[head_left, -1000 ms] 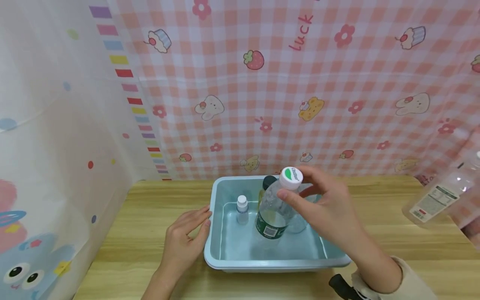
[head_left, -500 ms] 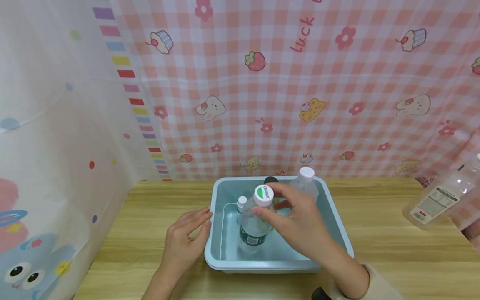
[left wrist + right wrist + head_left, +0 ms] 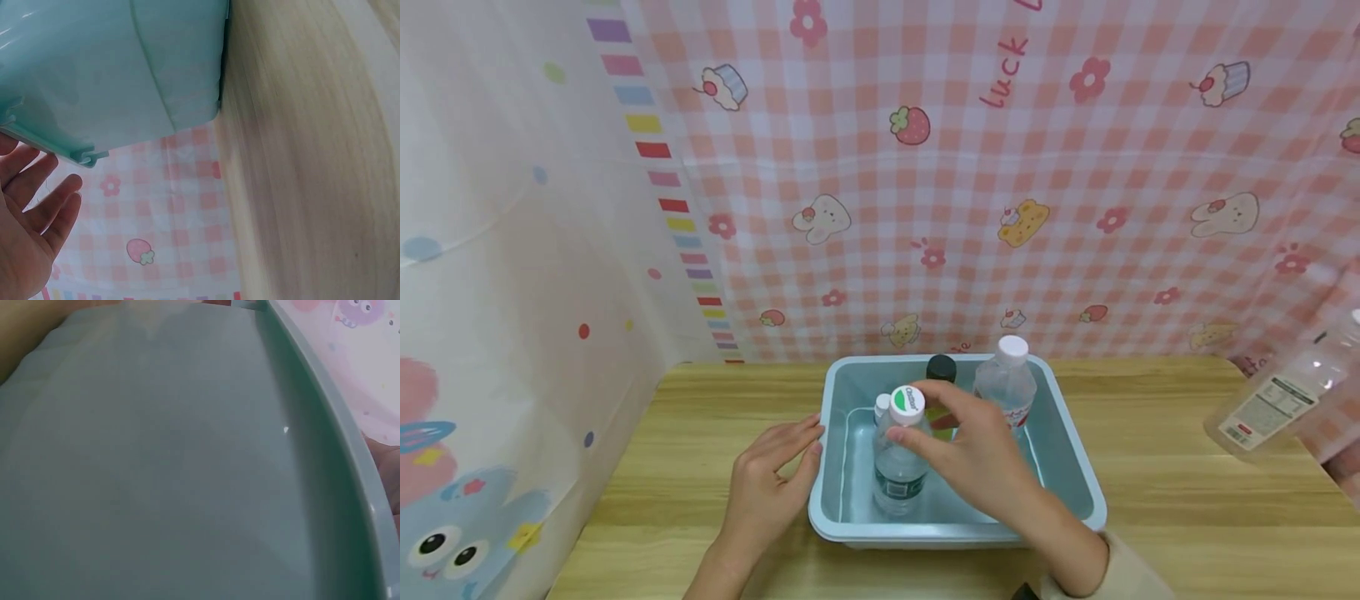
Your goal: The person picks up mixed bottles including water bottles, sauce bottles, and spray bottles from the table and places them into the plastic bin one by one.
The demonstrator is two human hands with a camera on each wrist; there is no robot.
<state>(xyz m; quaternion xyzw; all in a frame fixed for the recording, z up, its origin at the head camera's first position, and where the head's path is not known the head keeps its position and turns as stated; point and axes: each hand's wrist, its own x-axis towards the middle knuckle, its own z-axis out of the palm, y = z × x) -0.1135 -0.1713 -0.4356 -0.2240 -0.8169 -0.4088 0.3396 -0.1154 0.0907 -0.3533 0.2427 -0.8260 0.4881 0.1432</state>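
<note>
My right hand [image 3: 988,454] pinches a clear plastic bottle [image 3: 898,471] with a green label by its white cap. That bottle stands upright in the left part of a pale blue plastic basin [image 3: 955,531]. Behind it is a small bottle [image 3: 882,406] with a white cap, mostly hidden. A black-capped bottle [image 3: 941,368] is partly covered by my right fingers. Farther right in the basin stands another clear bottle [image 3: 1006,383] with a white cap. My left hand [image 3: 775,471] rests its fingertips against the basin's left rim; in the left wrist view its fingers are loosely extended.
A large clear bottle [image 3: 1273,408] with a pale label stands on the wood-grain table [image 3: 1157,467] at the right. A checked pink curtain [image 3: 865,167] hangs behind the table, and a white printed curtain [image 3: 512,275] on the left. The basin wall [image 3: 169,450] fills the right wrist view.
My right hand has carried the green-label bottle leftward and down inside the basin, uncovering the other white-capped clear bottle. The left hand has stayed at the rim.
</note>
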